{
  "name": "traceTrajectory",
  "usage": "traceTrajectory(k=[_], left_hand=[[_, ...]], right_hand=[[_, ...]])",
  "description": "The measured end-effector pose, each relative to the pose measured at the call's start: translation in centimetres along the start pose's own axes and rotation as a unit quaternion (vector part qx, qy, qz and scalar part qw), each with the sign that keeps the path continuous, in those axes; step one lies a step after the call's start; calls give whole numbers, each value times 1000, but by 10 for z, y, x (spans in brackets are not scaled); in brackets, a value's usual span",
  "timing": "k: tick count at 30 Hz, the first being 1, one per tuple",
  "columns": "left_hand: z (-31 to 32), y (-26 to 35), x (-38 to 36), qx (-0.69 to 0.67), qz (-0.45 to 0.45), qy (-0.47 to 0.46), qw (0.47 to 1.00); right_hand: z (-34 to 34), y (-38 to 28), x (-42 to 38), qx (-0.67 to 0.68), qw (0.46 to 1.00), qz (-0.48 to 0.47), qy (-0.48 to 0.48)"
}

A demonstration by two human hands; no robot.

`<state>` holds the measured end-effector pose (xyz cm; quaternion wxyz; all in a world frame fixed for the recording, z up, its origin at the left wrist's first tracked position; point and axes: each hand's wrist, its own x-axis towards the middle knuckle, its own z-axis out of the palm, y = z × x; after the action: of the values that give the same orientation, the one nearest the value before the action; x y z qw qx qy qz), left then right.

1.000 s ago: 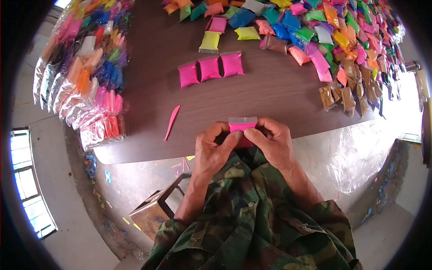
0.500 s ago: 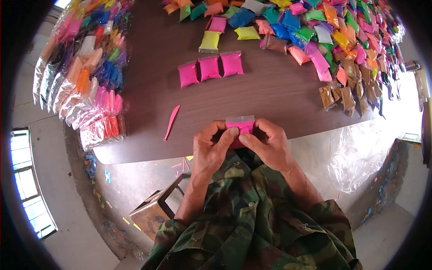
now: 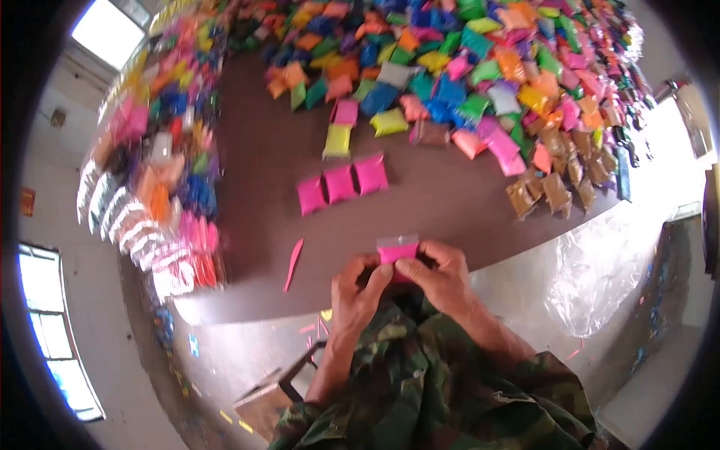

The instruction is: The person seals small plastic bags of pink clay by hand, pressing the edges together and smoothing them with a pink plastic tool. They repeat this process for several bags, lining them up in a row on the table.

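Note:
Between my two hands, at the near edge of the table, is a small clear bag of bright pink clay-like material (image 3: 397, 253). Its clear top strip points away from me. My left hand (image 3: 360, 289) pinches its left side, thumb on top and fingers curled beneath. On the right side my right hand (image 3: 439, 276) grips it the same way, the thumbs close together. Three matching pink bags (image 3: 341, 184) lie in a row farther up the table. A pink plastic knife-shaped tool (image 3: 294, 265) rests left of my hands.
A large heap of small colourful bags (image 3: 450, 90) covers the far and right parts of the dark table (image 3: 255, 172). Bundled packs in clear wrap (image 3: 180, 195) line the left edge. Crumpled clear plastic (image 3: 592, 277) hangs below the right edge, and a wooden stool (image 3: 270, 401) stands below left.
The view has tilted upward, so the table and hands sit lower and more of the heap shows. Both hands still hold the pink bag, with the thumbs slightly shifted on it.

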<state>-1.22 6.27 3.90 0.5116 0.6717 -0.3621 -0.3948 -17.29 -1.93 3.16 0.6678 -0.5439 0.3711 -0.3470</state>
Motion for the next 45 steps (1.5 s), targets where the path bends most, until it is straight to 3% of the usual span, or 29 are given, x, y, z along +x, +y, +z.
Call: traceTrajectory(k=[4,11,15,20,27,33,39,42,45], left_hand=[[5,3,4,-21,-20,-20,999],[16,-16,30,36,71,6,997],[25,-19,35,-52,16,-29,998],[31,-14,36,-104,7,-27,994],[21,-10,34,-17,24,-35,999],[32,2,28,-40,37,5,999],[22,-12,46,-19,41,-18,999],[29,4,46,-30,30,-11,999],[37,17,46,-64,11,-27,998]], right_hand=[[-4,-2,13,3,999,-29,13],[-22,5,25,-49,994,-95,-16],[-34,13,29,-62,993,-104,-5],[-36,17,30,-6,998,-69,-10],[-37,13,31,61,996,-43,-39],[-32,33,31,-3,989,-150,-14],[-37,22,28,35,994,-92,-56],[-33,6,23,132,988,-76,-21],[-32,31,29,55,995,-81,-14]])
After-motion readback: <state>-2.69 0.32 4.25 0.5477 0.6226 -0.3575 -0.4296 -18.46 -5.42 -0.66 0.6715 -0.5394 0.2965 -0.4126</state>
